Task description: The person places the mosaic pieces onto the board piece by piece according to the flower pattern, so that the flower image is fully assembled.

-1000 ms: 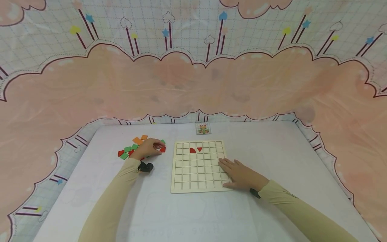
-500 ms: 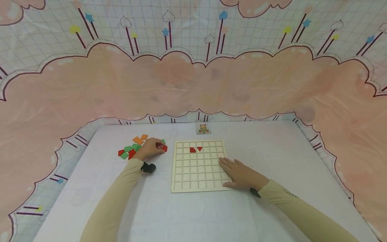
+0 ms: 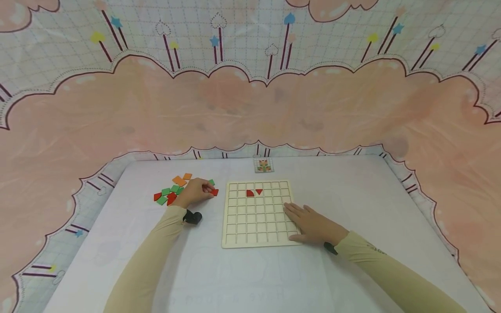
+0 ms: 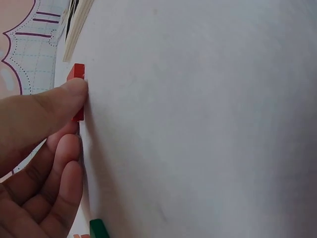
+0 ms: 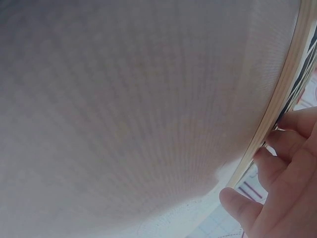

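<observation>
My left hand (image 3: 194, 191) is low over the table, left of the board. Its thumb and fingertips pinch a small flat red tile (image 3: 214, 192), whose thick edge (image 4: 77, 72) shows past the thumb in the left wrist view. My right hand (image 3: 311, 224) rests with fingers extended on the right side of a pale wooden grid board (image 3: 251, 230). In the right wrist view its fingers lie along the board's edge (image 5: 282, 89). Two red pieces sit in cells of the board's second row: one with a rounded side (image 3: 250, 193) and a triangle (image 3: 259, 191).
Around the left hand lie several loose tiles: orange ones (image 3: 179, 181), green ones (image 3: 161, 200) and red ones (image 3: 157, 197). Behind the board is a small card (image 3: 264, 165) with a flower pattern on a grid. A white cloth (image 3: 352, 182) covers the table.
The left hand has shifted slightly right, and the red tile at its fingertips has moved right with it, toward the board. My right hand stays in place on the board.
</observation>
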The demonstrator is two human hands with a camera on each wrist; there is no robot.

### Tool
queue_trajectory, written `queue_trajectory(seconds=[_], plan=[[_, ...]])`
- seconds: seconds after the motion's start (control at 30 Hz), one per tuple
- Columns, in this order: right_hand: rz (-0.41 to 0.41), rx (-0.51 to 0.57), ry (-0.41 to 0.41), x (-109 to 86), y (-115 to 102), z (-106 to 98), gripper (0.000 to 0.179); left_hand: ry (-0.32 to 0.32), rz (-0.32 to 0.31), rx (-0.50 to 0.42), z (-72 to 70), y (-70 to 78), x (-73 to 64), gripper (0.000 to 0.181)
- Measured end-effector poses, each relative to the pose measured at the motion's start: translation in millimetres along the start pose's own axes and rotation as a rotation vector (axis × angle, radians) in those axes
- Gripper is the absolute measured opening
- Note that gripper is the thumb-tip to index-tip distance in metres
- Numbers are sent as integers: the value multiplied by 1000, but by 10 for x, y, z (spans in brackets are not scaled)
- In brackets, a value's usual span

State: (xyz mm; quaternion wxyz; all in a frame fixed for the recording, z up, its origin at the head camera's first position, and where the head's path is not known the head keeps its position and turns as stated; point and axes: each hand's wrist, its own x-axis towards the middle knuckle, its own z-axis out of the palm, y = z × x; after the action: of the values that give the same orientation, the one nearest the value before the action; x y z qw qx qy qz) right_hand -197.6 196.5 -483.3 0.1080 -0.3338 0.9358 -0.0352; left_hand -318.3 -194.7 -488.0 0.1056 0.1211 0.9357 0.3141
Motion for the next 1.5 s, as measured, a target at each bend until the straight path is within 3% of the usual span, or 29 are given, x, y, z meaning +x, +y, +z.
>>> queue_trajectory(seconds=[0.4, 0.7, 1.13, 1.5], plan=[[7, 22, -16, -18, -14, -3, 84, 5, -30, -23, 53, -5, 18, 23], [11, 34, -8, -24, -5, 8, 85, 53, -19, -41, 97, 119, 17, 25], [12, 21, -15, -4, 28, 32, 87, 119, 39, -133, 297, 597, 132, 28], [10, 16, -22, 16, 42, 37, 87, 106, 80, -197, 576, 993, 226, 26]])
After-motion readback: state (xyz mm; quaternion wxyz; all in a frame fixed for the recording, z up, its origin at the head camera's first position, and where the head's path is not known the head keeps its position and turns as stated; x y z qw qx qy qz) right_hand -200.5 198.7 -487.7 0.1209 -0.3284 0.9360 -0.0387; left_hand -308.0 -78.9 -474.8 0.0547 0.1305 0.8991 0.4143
